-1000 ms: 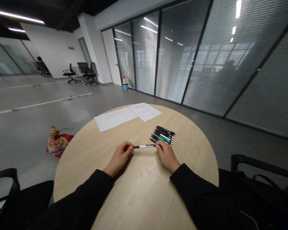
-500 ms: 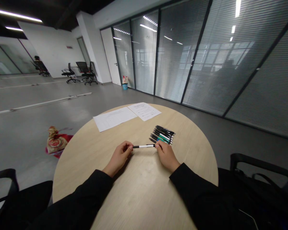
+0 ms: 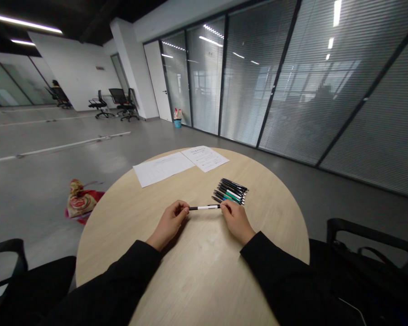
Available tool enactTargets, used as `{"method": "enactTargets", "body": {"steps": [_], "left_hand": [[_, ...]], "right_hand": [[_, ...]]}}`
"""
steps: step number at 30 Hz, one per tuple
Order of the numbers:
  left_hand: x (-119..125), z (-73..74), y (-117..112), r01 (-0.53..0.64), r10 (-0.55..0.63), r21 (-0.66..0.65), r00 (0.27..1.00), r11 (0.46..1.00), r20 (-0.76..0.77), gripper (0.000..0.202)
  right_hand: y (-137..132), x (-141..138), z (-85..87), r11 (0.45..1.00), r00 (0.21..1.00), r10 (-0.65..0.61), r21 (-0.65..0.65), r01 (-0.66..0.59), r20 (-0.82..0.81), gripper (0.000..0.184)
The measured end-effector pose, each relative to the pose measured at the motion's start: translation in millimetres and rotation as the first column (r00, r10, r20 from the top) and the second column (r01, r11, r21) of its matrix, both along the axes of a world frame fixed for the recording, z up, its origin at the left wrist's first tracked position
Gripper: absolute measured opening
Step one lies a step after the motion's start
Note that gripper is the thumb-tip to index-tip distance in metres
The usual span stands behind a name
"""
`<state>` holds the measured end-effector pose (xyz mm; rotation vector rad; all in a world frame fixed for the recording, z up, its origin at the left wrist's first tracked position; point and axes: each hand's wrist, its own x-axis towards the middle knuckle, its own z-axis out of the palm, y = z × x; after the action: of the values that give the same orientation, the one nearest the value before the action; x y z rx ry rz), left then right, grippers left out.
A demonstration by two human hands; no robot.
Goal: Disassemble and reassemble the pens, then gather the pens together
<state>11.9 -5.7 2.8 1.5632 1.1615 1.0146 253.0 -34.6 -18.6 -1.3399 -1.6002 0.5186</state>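
A black and white pen (image 3: 204,207) is held level just above the round wooden table (image 3: 197,267). My left hand (image 3: 169,223) pinches its left end with curled fingers. My right hand (image 3: 236,219) grips its right end, fingers closed. Just beyond my right hand lies a neat row of several pens (image 3: 230,191), mostly black with some green and white ones. Both forearms are in black sleeves.
Two white paper sheets (image 3: 180,163) lie at the table's far edge. Black chair arms stand at the lower left (image 3: 7,249) and lower right (image 3: 370,233). A red and yellow bag (image 3: 80,201) lies on the grey floor to the left. Glass walls with blinds run along the right.
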Motion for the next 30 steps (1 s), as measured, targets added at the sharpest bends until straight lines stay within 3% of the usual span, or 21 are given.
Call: {"method": "enactTargets", "body": {"steps": [9,30], "left_hand": [[1,1.3,-2,-0.022,0.022,0.012,0.999,1.0,-0.023,0.026],[0,-0.9,1,-0.004,0.004,0.002,1.0,1.0,-0.02,0.029]], "right_hand": [[12,0,-23.2,0.998,0.964,-0.012,-0.061,-0.004,-0.266,0.017],[1,0,-1.6,0.999,0.997,-0.02,-0.028,0.018,-0.069,0.014]]}}
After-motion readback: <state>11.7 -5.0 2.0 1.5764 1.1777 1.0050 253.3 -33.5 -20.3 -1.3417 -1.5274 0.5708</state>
